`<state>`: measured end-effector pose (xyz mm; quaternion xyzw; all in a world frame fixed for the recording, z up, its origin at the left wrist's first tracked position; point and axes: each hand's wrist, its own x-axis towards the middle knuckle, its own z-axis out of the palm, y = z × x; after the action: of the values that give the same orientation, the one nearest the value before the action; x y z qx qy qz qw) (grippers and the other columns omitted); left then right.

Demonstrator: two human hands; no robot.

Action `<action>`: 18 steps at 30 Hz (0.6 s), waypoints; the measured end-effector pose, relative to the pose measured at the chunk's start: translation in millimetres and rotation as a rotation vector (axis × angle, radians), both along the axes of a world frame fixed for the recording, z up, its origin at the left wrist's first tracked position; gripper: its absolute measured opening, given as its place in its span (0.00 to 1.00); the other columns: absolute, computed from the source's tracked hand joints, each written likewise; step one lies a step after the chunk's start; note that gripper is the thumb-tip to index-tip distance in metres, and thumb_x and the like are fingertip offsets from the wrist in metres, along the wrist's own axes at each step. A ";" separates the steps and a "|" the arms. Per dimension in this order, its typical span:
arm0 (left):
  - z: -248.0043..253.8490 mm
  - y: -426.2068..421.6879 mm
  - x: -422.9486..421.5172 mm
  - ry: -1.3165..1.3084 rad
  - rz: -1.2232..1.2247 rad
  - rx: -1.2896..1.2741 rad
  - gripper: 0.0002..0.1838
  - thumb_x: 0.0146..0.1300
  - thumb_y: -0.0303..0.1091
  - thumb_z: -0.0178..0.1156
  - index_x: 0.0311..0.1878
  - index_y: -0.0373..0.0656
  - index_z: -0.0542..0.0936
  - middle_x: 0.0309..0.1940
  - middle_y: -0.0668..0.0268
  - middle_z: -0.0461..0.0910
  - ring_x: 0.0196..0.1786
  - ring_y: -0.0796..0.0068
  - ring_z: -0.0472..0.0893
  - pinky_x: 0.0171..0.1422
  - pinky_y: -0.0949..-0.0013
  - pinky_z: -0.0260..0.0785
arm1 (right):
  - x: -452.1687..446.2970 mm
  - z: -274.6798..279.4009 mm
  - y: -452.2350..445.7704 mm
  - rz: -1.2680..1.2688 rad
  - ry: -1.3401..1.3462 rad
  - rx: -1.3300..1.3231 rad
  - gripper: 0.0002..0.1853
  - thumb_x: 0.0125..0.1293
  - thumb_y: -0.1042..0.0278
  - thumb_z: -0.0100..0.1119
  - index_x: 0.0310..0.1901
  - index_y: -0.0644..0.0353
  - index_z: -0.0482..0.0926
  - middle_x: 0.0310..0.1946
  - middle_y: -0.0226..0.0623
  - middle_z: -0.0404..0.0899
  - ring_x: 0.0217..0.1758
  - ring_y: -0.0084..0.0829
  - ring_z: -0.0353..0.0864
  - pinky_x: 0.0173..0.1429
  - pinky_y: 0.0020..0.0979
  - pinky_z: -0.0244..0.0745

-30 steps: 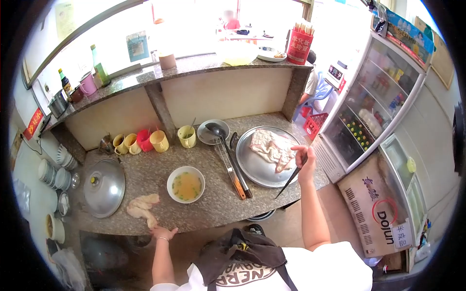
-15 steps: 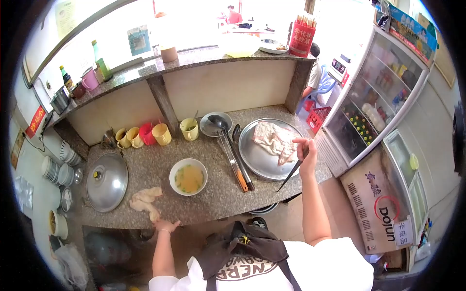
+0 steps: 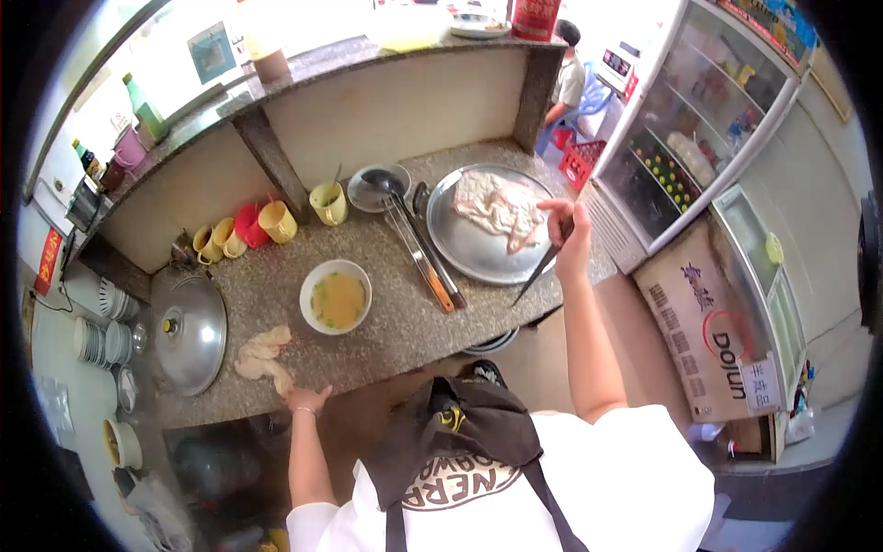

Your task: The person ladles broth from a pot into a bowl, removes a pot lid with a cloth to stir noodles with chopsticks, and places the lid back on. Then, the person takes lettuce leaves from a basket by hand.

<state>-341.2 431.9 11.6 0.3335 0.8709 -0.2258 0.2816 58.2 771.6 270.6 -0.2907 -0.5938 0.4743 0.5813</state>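
Observation:
My left hand (image 3: 306, 399) is at the front edge of the counter, its fingers closed on the lower end of a pale, crumpled cloth (image 3: 264, 353). Some of those fingertips are hidden. In my right hand (image 3: 568, 237) is a dark, slender stick-like tool (image 3: 533, 278), slanting down to the left with its tip near the counter's edge. Beside that hand lies a round metal tray (image 3: 455, 247) bearing a crumpled, whitish-pink piece (image 3: 497, 204) whose material I cannot make out. A white bowl (image 3: 306, 317) of yellowish soup with green bits stands between my hands.
A domed metal lid (image 3: 190, 336) rests on the left of the counter (image 3: 395, 336). Several yellow and red mugs (image 3: 276, 222) line the back. A black ladle (image 3: 401, 198) and orange-handled tongs (image 3: 436, 284) lie left of the tray. A glass-door fridge (image 3: 708, 129) stands right.
The whole view has shifted, so the counter and its things appear higher and slightly left. Both hands keep their holds and stay near the same things.

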 end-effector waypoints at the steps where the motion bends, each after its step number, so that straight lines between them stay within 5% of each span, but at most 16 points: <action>1: 8.2 3.6 0.5 -0.017 -0.011 -0.024 0.44 0.51 0.71 0.39 0.51 0.35 0.73 0.63 0.47 0.55 0.64 0.49 0.56 0.66 0.50 0.42 | 2.0 0.2 -1.2 -0.013 -0.006 -0.003 0.31 0.62 0.42 0.32 0.31 0.63 0.77 0.10 0.19 0.53 0.13 0.14 0.48 0.19 0.20 0.40; 7: -10.6 -0.2 -6.4 -0.020 0.073 -0.010 0.49 0.50 0.74 0.35 0.53 0.32 0.71 0.61 0.41 0.54 0.63 0.41 0.54 0.65 0.48 0.43 | 14.7 1.8 -8.7 -0.001 0.036 -0.040 0.34 0.61 0.38 0.31 0.33 0.65 0.76 0.10 0.19 0.52 0.14 0.14 0.48 0.20 0.21 0.40; 18: -24.0 -2.0 -14.2 -0.011 0.099 -0.030 0.51 0.48 0.75 0.37 0.55 0.33 0.68 0.63 0.46 0.53 0.66 0.49 0.53 0.67 0.54 0.44 | 26.7 0.6 -16.9 0.005 0.074 -0.072 0.35 0.60 0.36 0.31 0.33 0.66 0.75 0.10 0.20 0.52 0.13 0.15 0.47 0.19 0.21 0.40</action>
<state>-355.4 429.9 -12.4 0.2868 0.8814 -0.2227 0.3020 84.9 754.6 271.2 -0.2921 -0.5553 0.5071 0.5909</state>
